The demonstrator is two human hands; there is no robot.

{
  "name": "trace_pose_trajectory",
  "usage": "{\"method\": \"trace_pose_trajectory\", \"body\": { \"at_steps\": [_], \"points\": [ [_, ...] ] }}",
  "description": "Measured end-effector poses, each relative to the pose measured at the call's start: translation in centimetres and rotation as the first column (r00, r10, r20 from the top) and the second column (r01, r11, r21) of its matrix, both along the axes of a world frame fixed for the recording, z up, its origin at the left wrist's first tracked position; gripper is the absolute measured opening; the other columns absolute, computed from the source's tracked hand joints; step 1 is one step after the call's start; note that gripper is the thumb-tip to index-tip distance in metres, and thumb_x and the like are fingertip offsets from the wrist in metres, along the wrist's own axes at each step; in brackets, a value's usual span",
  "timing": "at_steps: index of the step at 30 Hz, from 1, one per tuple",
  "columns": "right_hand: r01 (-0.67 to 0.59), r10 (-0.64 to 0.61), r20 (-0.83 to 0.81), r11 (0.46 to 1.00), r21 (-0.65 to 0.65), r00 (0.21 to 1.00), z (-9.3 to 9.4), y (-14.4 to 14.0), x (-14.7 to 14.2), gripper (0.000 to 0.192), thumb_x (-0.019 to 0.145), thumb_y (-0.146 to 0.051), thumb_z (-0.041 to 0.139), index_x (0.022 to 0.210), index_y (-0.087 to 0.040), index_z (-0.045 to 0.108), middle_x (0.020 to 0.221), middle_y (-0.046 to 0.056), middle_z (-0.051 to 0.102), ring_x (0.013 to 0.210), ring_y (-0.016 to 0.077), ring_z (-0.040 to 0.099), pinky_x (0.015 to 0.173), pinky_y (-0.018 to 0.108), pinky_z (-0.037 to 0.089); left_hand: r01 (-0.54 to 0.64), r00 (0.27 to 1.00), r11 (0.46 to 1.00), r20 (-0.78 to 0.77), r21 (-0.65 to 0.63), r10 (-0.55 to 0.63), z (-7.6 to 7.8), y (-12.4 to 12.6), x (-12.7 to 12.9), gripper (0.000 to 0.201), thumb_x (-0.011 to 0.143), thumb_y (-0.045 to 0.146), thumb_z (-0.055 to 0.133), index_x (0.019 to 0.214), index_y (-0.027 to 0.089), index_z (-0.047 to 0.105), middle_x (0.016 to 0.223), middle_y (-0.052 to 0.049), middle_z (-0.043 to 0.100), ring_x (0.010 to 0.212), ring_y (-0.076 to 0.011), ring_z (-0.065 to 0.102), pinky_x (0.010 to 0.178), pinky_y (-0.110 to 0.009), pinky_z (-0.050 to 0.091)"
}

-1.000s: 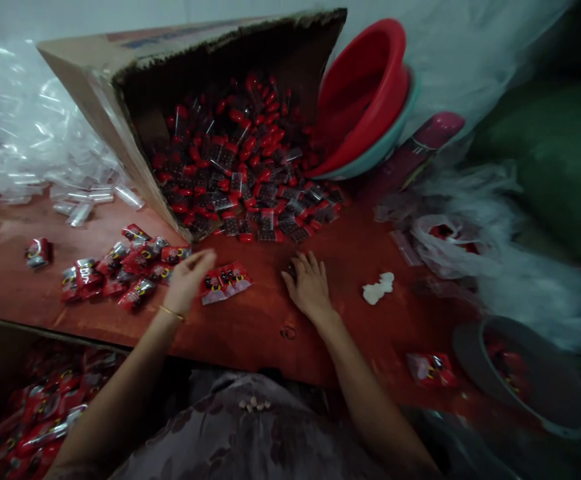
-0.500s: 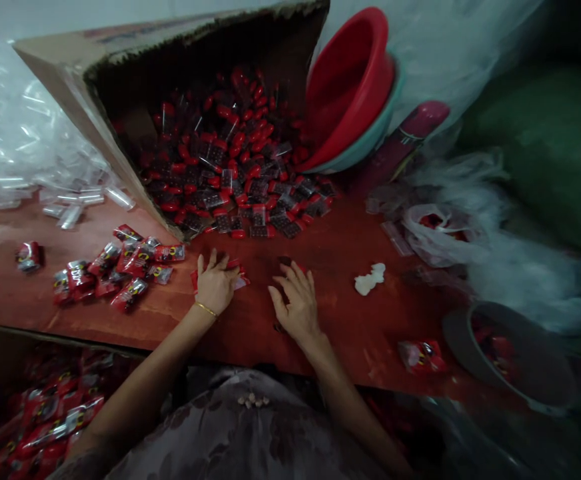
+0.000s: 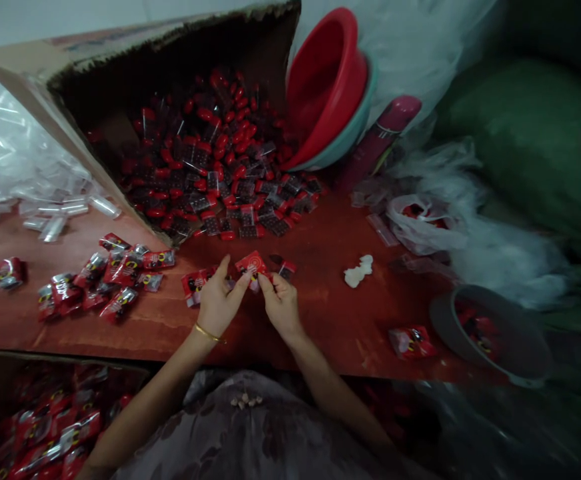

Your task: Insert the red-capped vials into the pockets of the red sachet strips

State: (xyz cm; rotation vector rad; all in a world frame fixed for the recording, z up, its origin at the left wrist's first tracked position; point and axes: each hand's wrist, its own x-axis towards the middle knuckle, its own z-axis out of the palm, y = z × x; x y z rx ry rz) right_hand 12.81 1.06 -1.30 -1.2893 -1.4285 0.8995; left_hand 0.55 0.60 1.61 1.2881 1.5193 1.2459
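Observation:
My left hand (image 3: pixel 218 303) and my right hand (image 3: pixel 279 303) meet over the red wooden table (image 3: pixel 320 313), both pinching one small red packet (image 3: pixel 251 264) lifted just above the surface. Another red packet (image 3: pixel 193 285) lies flat beside my left hand. A small dark piece with a red cap (image 3: pixel 287 269) rests just past my right fingers. Beyond them a tipped cardboard box (image 3: pixel 70 87) spills a heap of red-capped clear items (image 3: pixel 220 180) onto the table.
A pile of filled red packets (image 3: pixel 105 277) lies to the left, one packet (image 3: pixel 410 341) to the right by a grey bowl (image 3: pixel 490 330). A white crumpled scrap (image 3: pixel 358 272), stacked red and teal basins (image 3: pixel 328 87), clear plastic bags and a lower box of packets (image 3: pixel 45 433) surround.
My left hand came off the packets on the table and my right hand moved left; both now hold one packet raised between them. The view shifted right.

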Motion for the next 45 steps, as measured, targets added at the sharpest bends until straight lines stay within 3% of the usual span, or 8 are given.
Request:
{"method": "trace_pose_trajectory", "body": {
  "at_steps": [6,18,25,29,33,37,40,45],
  "points": [
    [0.070,-0.093,0.219,0.992,0.108,0.971,-0.3,-0.9,0.6,0.032,0.087,-0.033,0.040,0.057,-0.021,0.043,0.051,-0.004,0.044,0.050,0.0101,0.039,0.050,0.022,0.031,0.111,0.819,0.945,0.566,-0.308,0.089,-0.5,-0.7,1.5,0.032,0.053,0.040,0.077,0.064,0.013,0.067,0.060,0.001,0.063,0.055,-0.0092,0.053,0.057,-0.021,0.043],
    [-0.008,-0.011,0.251,0.997,0.073,0.968,-0.5,-0.4,1.7,0.034,0.092,-0.036,0.030,0.082,-0.020,0.058,0.074,0.003,0.064,0.072,0.0149,0.059,0.066,0.024,0.043,0.082,0.678,0.884,0.676,-0.460,0.289,-0.7,0.4,1.0,0.034,0.046,0.029,0.082,0.061,0.015,0.056,0.054,0.004,0.061,0.053,-0.0096,0.058,0.062,-0.025,0.046],
    [0.283,-0.145,0.837,0.959,-0.013,0.528,-0.4,1.8,4.2,0.058,0.076,-0.054,0.054,0.113,-0.010,0.051,0.098,0.019,0.060,0.086,0.0311,0.060,0.071,0.039,0.042,0.180,0.623,0.850,0.726,-0.494,0.290,0.1,0.7,1.3,0.028,0.053,0.027,0.080,0.066,0.016,0.058,0.062,0.001,0.065,0.060,-0.0130,0.063,0.068,-0.029,0.049],
    [0.258,-0.088,0.902,0.966,-0.027,0.423,-0.9,2.3,4.0,0.044,0.078,-0.033,0.053,0.115,-0.009,0.051,0.096,0.019,0.061,0.079,0.0290,0.062,0.069,0.038,0.042,0.202,0.598,0.853,0.750,-0.481,0.281,0.4,0.7,1.4,0.030,0.051,0.028,0.081,0.066,0.016,0.058,0.060,0.002,0.065,0.061,-0.0138,0.063,0.069,-0.030,0.049],
    [0.160,-0.054,0.761,0.985,-0.066,0.647,-0.9,1.6,5.4,0.023,0.078,-0.021,0.044,0.093,-0.012,0.060,0.082,0.013,0.064,0.072,0.0230,0.061,0.065,0.033,0.043,0.129,0.596,0.883,0.747,-0.451,0.295,0.3,0.6,1.2,0.031,0.047,0.026,0.083,0.064,0.017,0.058,0.060,0.004,0.064,0.056,-0.0110,0.060,0.068,-0.030,0.049],
    [-0.097,0.139,0.191,0.972,-0.214,0.972,0.1,-0.9,7.2,0.024,0.082,-0.033,0.043,0.092,-0.017,0.059,0.062,0.000,0.058,0.047,0.0118,0.053,0.046,0.023,0.040,0.087,0.653,0.921,0.720,-0.379,0.234,0.1,0.5,1.0,0.034,0.045,0.030,0.083,0.070,0.016,0.065,0.070,0.001,0.067,0.064,-0.0113,0.061,0.066,-0.026,0.048],
    [-0.296,0.267,-0.131,0.903,-0.312,0.955,1.3,-2.7,7.7,0.029,0.081,-0.039,0.049,0.096,-0.017,0.060,0.061,-0.003,0.056,0.039,0.0070,0.048,0.037,0.018,0.034,0.131,0.700,0.942,0.702,-0.311,0.134,0.0,0.6,1.1,0.035,0.048,0.032,0.082,0.076,0.015,0.068,0.074,0.000,0.068,0.066,-0.0108,0.060,0.067,-0.024,0.046],
    [-0.391,0.313,-0.253,0.843,-0.370,0.915,2.0,-2.9,7.5,0.028,0.077,-0.038,0.056,0.093,-0.016,0.063,0.067,-0.001,0.061,0.041,0.0054,0.051,0.035,0.015,0.035,0.233,0.771,0.952,0.634,-0.196,-0.058,0.0,0.5,0.9,0.029,0.057,0.032,0.078,0.080,0.015,0.071,0.077,-0.001,0.069,0.071,-0.0108,0.058,0.071,-0.023,0.045]
  ]
}}
